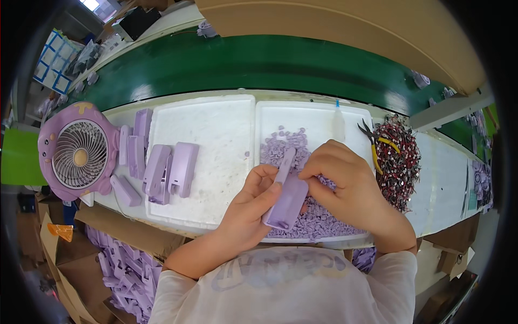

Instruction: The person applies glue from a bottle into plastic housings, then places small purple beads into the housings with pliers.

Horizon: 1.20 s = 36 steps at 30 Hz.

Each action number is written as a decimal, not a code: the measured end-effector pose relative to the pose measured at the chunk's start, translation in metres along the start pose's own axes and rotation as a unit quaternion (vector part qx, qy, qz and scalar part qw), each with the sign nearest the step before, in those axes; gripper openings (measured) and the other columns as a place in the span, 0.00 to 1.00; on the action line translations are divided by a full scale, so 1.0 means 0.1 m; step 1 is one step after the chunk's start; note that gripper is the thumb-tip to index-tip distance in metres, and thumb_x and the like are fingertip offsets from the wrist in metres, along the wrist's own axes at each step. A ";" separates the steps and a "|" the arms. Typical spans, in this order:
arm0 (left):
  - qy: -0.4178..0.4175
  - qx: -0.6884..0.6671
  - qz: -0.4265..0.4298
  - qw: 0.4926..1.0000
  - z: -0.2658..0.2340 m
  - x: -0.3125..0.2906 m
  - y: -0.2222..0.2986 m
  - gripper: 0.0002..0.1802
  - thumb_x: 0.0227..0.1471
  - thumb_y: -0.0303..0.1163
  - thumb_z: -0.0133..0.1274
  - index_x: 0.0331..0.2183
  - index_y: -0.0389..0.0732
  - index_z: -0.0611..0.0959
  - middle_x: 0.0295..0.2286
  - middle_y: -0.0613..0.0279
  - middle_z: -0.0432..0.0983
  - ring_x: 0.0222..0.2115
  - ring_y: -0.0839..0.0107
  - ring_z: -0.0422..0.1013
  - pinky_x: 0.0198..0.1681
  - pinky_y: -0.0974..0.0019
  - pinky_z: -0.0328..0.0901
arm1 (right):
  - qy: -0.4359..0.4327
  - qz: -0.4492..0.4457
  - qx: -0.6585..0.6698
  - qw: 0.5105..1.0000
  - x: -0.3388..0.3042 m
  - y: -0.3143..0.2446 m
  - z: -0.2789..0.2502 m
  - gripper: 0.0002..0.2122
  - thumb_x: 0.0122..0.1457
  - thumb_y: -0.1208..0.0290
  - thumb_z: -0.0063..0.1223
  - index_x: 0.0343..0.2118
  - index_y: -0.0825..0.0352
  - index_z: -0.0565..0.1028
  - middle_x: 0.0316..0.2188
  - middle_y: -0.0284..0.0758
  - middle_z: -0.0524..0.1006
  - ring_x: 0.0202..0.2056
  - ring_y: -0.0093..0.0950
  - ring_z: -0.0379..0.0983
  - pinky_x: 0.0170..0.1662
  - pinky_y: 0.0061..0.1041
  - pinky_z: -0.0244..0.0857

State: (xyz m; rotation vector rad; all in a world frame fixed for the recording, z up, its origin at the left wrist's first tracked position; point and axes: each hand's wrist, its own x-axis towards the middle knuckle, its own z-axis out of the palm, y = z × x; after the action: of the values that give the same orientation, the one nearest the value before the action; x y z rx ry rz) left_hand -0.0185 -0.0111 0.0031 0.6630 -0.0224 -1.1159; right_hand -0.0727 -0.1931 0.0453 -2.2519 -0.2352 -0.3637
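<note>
On my feed the left hand (252,201) is wrapped around a hollow, oblong lilac plastic shell (292,201), with a narrow lilac plastic strip (285,165) along its left side; whether the two are joined I cannot tell. The right hand (346,181) is narrowed to a pinch at the shell's far right edge, and I cannot make out whether a small part sits between the fingertips. Both hands work over a white foam tray (321,114) strewn with small lilac plastic pieces (329,224). I judge the step to be close fitting work on the shell; the next move calls for a steady left hold and a fine, light right pinch. Farther out I see black-nosed pliers with yellow handles (376,154) beside a heap of red and black wires (400,167), and, to the left, more lilac shells (184,164)
</note>
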 end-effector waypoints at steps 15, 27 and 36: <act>0.022 0.050 0.010 0.998 0.01 0.03 -0.01 0.25 0.53 0.40 0.48 0.48 0.37 0.62 0.43 0.56 0.65 0.44 0.68 0.66 0.48 0.60 0.63 | 0.000 -0.002 -0.054 0.999 0.10 -0.01 0.08 0.10 0.40 0.84 0.52 0.26 0.67 0.66 0.23 0.36 0.69 0.29 0.36 0.65 0.31 0.30 0.60; 0.041 -0.002 -0.008 0.999 0.03 0.05 -0.01 0.18 0.56 0.35 0.44 0.44 0.36 0.63 0.39 0.53 0.68 0.38 0.65 0.70 0.42 0.64 0.66 | 0.002 0.006 -0.039 0.999 0.11 0.01 0.11 0.10 0.40 0.84 0.51 0.26 0.68 0.65 0.23 0.37 0.68 0.27 0.36 0.66 0.30 0.31 0.61; 0.040 0.004 0.011 0.999 0.05 0.06 -0.01 0.18 0.56 0.37 0.44 0.43 0.35 0.63 0.38 0.52 0.69 0.38 0.64 0.70 0.41 0.62 0.66 | -0.005 0.011 -0.034 0.999 0.11 0.04 0.12 0.10 0.40 0.84 0.50 0.25 0.68 0.64 0.23 0.37 0.68 0.27 0.36 0.66 0.29 0.31 0.61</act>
State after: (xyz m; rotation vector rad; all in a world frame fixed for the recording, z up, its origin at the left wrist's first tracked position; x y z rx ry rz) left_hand -0.0181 -0.0188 0.0049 0.7126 0.0351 -1.0683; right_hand -0.0590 -0.1862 0.0390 -2.3211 -0.2071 -0.3541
